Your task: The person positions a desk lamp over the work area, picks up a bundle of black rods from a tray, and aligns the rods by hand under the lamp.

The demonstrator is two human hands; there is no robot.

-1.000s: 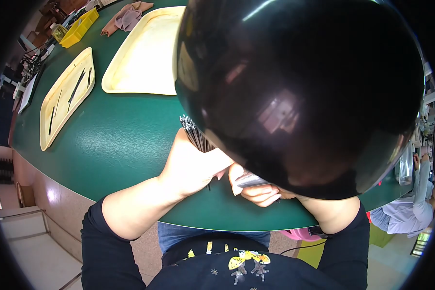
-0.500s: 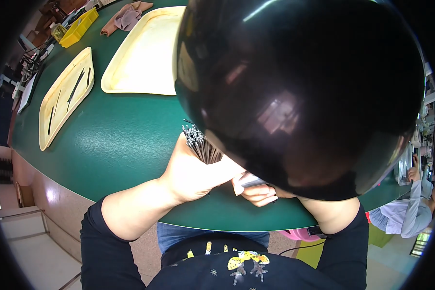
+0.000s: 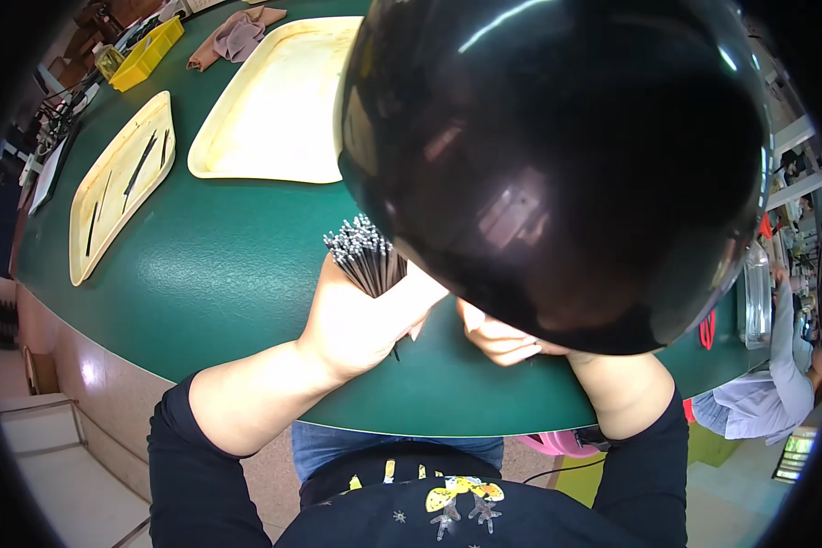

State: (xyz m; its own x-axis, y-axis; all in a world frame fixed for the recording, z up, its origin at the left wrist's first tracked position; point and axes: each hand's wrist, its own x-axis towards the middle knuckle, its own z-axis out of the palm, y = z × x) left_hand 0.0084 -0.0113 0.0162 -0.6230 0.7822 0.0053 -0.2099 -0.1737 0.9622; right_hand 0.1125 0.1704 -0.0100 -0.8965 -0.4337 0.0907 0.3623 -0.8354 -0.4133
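Observation:
My left hand [image 3: 349, 321] is wrapped round a bundle of thin dark rods [image 3: 367, 260] with silvery tips, which fan out above the thumb. One dark end shows below the hand. To its right, apart from it, my right hand [image 3: 500, 342] has its fingers curled. Part of that hand is hidden under a large glossy black dome [image 3: 557, 173], and I cannot make out what its fingers hold. Both hands are over the green table [image 3: 219, 247], near its front edge.
A narrow cream tray [image 3: 110, 205] at the left bears several dark thin pieces. Behind it lie a larger cream tray [image 3: 210, 151], a yellow bin [image 3: 151, 57] and a crumpled cloth [image 3: 239, 38]. Another person in a pale sleeve [image 3: 783, 329] is at the far right, near a clear container [image 3: 755, 301].
The rod bundle now shows more of its tips and has shifted slightly up and left. My right hand has moved a little away from my left; the shiny metallic piece at its fingers no longer shows.

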